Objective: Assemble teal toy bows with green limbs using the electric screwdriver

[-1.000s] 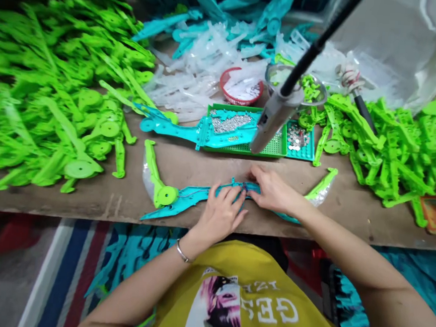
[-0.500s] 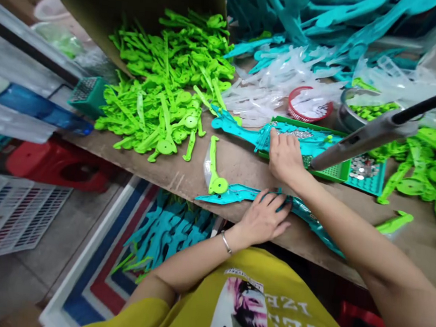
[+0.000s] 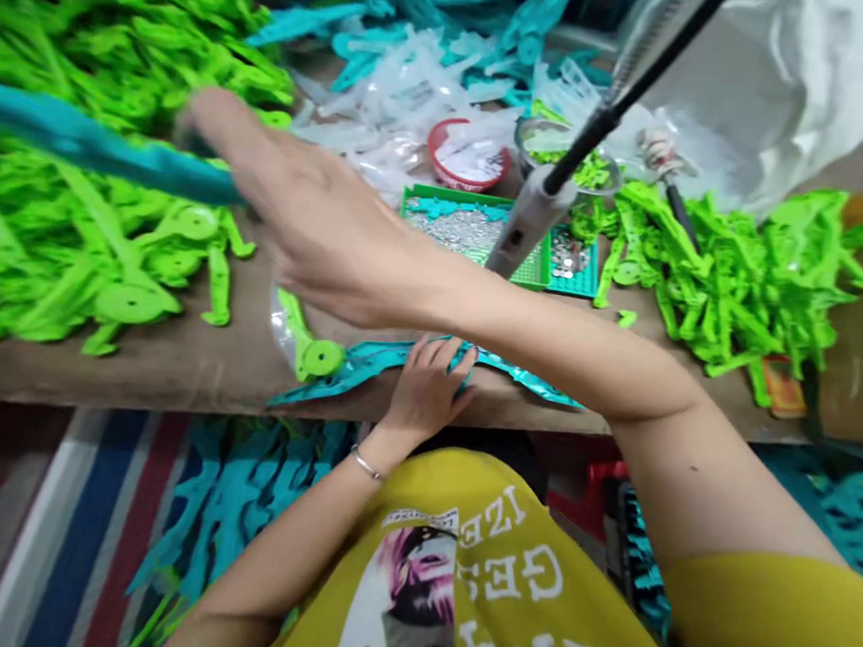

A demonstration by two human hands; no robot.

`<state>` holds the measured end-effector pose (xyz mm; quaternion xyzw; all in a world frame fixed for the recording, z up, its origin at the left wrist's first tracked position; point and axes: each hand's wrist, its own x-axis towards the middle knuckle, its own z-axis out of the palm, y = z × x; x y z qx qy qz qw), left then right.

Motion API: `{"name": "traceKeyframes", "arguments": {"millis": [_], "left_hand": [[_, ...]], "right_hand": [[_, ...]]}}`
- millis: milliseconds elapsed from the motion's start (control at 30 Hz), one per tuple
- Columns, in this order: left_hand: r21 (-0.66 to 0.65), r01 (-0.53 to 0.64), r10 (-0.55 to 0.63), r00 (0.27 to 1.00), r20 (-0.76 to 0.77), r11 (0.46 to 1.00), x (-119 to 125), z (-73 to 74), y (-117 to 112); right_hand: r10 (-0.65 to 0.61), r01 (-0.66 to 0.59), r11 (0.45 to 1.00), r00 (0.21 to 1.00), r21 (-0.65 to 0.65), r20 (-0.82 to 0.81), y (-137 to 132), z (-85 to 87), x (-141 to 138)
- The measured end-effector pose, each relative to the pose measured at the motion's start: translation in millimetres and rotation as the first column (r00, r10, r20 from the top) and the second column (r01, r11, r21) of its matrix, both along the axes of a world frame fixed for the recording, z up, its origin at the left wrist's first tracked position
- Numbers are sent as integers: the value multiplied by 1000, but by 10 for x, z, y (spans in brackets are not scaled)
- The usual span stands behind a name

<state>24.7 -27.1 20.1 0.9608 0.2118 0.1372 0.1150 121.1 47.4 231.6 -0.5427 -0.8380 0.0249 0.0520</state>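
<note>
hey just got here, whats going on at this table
Someone is working with both hands at a crowded table. The left hand rests on a long teal piece lying near the front edge, with a round-ended green part by its left end. The right hand, blurred, holds up a second teal piece, in front of a green heap in this view. A green tray bears small silver bits.

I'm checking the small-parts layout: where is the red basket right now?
In the head view, the red basket is near the upper middle, just behind the green tray and left of the metal bowl.
</note>
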Motion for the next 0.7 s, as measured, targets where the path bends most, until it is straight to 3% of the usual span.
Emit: {"name": "traceKeyframes", "arguments": {"millis": [67,133,200,267,367,433,500,533,600,700], "left_hand": [[22,-16,17,1000,-15,1000,17,7,-13],[43,-36,37,999,-8,998,19,-12,-37],[37,-49,49,999,6,998,11,-58,-58],[12,-58,57,998,20,998,4,-106,-64],[14,-40,39,998,58,999,13,-123,-42],[31,-10,8,997,76,999,26,-95,-20],[44,4,-8,996,90,999,34,-59,-6],[49,2,-7,996,94,999,35,-44,-5],[60,2,-8,995,96,998,29,-27,-12],[75,14,-21,996,92,997,13,-22,-35]], "right_hand": [[124,-123,992,992,19,-15,-180,198,91],[130,-127,991,984,35,-125,-396,263,261],[10,-18,1000,958,-24,-285,-643,203,491],[-161,95,978,908,-184,-387,-918,51,767],[-455,281,858,802,-430,-386,-1369,-271,1240],[-686,447,704,631,-552,-363,-1663,-503,1558],[-830,443,528,449,-725,-331,-1915,-720,1833],[-865,426,473,391,-771,-314,-2014,-818,1942],[-891,397,424,344,-814,-297,-2147,-987,2091],[-875,355,439,379,-826,-302,-2192,-1161,2170]]}}
